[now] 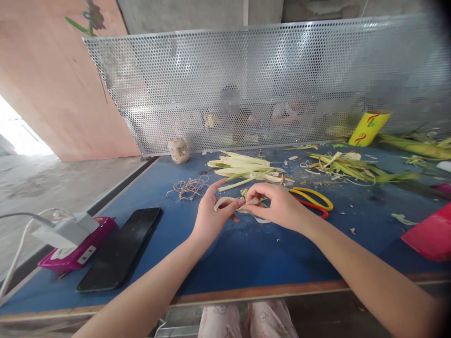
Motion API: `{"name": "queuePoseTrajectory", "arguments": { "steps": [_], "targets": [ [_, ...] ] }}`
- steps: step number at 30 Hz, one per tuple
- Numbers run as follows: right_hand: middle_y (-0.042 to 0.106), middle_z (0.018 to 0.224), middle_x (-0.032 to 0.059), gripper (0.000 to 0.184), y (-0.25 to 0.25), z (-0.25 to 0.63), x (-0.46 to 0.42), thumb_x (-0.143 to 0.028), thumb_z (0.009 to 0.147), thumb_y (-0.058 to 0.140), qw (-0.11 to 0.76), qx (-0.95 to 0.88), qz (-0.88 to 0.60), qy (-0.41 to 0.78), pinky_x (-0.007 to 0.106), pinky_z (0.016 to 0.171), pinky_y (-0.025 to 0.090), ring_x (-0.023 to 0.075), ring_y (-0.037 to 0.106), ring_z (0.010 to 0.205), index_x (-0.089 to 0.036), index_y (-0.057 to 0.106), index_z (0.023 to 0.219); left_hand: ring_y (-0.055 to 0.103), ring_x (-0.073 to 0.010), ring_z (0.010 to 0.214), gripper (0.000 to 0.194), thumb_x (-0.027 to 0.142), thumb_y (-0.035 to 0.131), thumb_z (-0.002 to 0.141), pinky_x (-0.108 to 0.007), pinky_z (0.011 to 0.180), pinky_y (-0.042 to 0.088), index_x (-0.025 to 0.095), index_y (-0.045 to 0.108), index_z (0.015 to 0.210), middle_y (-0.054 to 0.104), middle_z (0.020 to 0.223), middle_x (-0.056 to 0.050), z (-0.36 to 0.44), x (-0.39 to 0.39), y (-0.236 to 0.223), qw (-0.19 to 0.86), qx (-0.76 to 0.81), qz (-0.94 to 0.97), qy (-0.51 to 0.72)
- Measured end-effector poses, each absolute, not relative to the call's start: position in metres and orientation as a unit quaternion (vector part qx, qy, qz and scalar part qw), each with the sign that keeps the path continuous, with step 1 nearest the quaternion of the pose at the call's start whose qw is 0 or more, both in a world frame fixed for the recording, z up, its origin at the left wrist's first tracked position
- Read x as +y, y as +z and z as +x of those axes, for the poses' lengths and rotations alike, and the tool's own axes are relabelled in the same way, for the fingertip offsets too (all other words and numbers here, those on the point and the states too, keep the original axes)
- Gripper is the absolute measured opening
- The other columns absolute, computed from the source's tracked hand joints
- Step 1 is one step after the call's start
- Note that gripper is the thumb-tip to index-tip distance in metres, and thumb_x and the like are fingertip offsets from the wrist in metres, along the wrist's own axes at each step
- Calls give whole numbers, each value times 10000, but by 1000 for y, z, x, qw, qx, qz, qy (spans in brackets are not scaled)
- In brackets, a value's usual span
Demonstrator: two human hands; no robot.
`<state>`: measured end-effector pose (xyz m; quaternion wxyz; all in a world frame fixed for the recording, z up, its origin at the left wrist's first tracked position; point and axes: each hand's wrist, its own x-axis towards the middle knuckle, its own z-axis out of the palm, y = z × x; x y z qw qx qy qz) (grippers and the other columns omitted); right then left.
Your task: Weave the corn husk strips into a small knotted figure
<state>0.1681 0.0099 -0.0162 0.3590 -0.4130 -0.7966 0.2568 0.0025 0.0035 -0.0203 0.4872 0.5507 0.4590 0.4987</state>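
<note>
Over the middle of the blue table, my left hand (217, 206) pinches a pale strip of plant husk (225, 201) between thumb and fingers. My right hand (271, 204) is closed on the same strip close by, fingertips almost meeting the left ones. A loose end of the strip hangs below the right fingers. Just beyond my hands lies a pile of pale green husk leaves (246, 168). Scissors with yellow and red handles (315, 199) lie beside my right wrist, their blades hidden. Left of my left hand is a tangle of thin twine (188, 188).
A black phone (121, 249) and a magenta power strip (79, 249) with a white plug lie left. A perforated metal screen (211, 75) stands behind, with a twine ball (179, 150) before it. More husks (345, 164), a yellow tube (369, 128) and a red box (430, 232) are right.
</note>
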Motion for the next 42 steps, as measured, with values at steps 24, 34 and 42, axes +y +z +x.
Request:
{"name": "queuePoseTrajectory", "arguments": {
  "steps": [24, 34, 42],
  "targets": [
    [553, 721, 4, 78, -21, 166, 12, -183, 776, 532, 380, -825, -369, 199, 234, 616, 421, 120, 522, 642, -199, 493, 710, 657, -189, 662, 693, 215, 684, 666, -298, 514, 566, 150, 361, 1276, 652, 666, -6, 2, -1, -18, 566, 426, 511, 487],
    [515, 670, -8, 102, -18, 172, 15, -188, 737, 549, 364, -815, -383, 238, 238, 600, 391, 121, 484, 632, -191, 487, 657, 649, -169, 672, 811, 62, 641, 603, -290, 572, 560, 131, 286, 1329, 675, 756, -28, 1, -1, -21, 575, 381, 557, 463],
    [536, 711, 0, 86, -19, 172, 14, -240, 758, 562, 345, -822, -388, 235, 252, 618, 397, 127, 494, 650, -195, 511, 705, 633, -154, 579, 817, 114, 697, 593, -240, 484, 514, 135, 335, 1325, 686, 691, -28, -1, -1, -22, 546, 394, 573, 468]
  ]
}}
